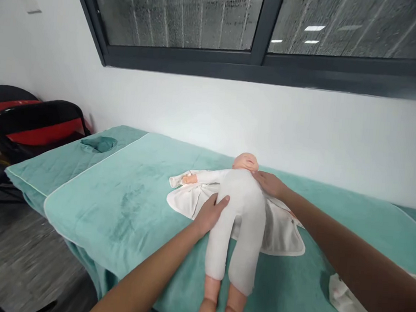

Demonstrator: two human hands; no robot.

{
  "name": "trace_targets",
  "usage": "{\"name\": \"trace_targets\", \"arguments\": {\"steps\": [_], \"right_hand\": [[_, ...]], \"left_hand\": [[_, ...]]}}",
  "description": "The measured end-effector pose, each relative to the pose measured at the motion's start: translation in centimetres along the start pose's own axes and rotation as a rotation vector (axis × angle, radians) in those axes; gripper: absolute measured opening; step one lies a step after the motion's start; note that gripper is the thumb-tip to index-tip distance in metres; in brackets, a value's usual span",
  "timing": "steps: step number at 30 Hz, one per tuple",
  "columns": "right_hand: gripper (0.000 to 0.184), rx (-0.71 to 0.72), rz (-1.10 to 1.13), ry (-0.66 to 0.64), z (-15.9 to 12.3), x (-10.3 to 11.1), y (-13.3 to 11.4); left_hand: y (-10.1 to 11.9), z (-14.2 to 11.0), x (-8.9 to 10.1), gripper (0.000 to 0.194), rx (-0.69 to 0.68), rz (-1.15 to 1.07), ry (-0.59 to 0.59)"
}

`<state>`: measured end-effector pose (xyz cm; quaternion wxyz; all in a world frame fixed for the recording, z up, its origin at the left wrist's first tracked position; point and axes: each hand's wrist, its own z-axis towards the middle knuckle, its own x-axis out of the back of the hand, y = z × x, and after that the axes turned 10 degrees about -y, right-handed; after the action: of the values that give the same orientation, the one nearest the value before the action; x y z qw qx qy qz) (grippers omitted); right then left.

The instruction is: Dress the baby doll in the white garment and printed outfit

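Observation:
A baby doll (243, 193) with a white cloth body lies face up, its head toward the wall and its bare feet toward me. Beneath it a white baby garment (283, 233) is spread out, and the sleeve end is around the doll's hand on the left side. My left hand (210, 214) holds the doll's side at the hip, thumb on top and the other fingers partly hidden. At the shoulder beside the neck, my right hand (271, 184) grips the doll, fingers curved over it. The doll's arm on that side is mostly hidden by my forearm.
The doll rests on a bed with a teal plush cover (116, 206). Another white cloth item (350, 299) lies at the right, partly behind my forearm. A face-hole ring (99, 144) is at the bed's left end. Black and red chairs (43, 122) stand left; a white wall (183, 110) rises behind.

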<state>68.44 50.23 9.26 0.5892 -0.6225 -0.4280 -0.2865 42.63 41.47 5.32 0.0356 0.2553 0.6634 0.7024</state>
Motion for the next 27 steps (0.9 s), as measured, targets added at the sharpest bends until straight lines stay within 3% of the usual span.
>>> {"name": "trace_targets", "arguments": {"steps": [3, 6, 10, 13, 17, 20, 24, 27], "right_hand": [[0.047, 0.008, -0.135, 0.105, -0.5, 0.0, -1.9], [0.035, 0.139, -0.315, 0.185, 0.0, -0.9, -5.6], [0.037, 0.347, -0.457, 0.003, 2.9, -3.9, -11.3], [0.035, 0.384, -0.501, -0.107, 5.1, -5.9, -13.6], [0.035, 0.372, -0.467, -0.148, 5.8, -7.0, -13.6], [0.035, 0.36, -0.442, -0.124, 5.2, -6.9, -12.9], [0.038, 0.33, -0.352, -0.003, 4.4, -6.3, -11.9], [0.04, 0.316, -0.225, 0.094, 4.0, -5.9, -11.1]], "left_hand": [[-0.9, 0.4, 2.2, 0.048, -0.068, 0.285, 0.011], [-2.0, 1.2, 3.5, 0.038, -0.147, 0.646, 0.056], [-3.8, 2.1, 3.7, 0.03, -0.272, 0.892, 0.034], [-4.6, 2.1, 3.6, 0.027, -0.345, 0.905, 0.092], [-5.0, 2.2, 4.3, 0.027, -0.283, 0.896, 0.254], [-4.8, 2.8, 5.5, 0.025, -0.216, 0.945, 0.282], [-4.5, 4.1, 7.2, 0.026, -0.17, 1.069, 0.277], [-4.7, 5.2, 8.1, 0.025, -0.083, 1.047, 0.343]]}}
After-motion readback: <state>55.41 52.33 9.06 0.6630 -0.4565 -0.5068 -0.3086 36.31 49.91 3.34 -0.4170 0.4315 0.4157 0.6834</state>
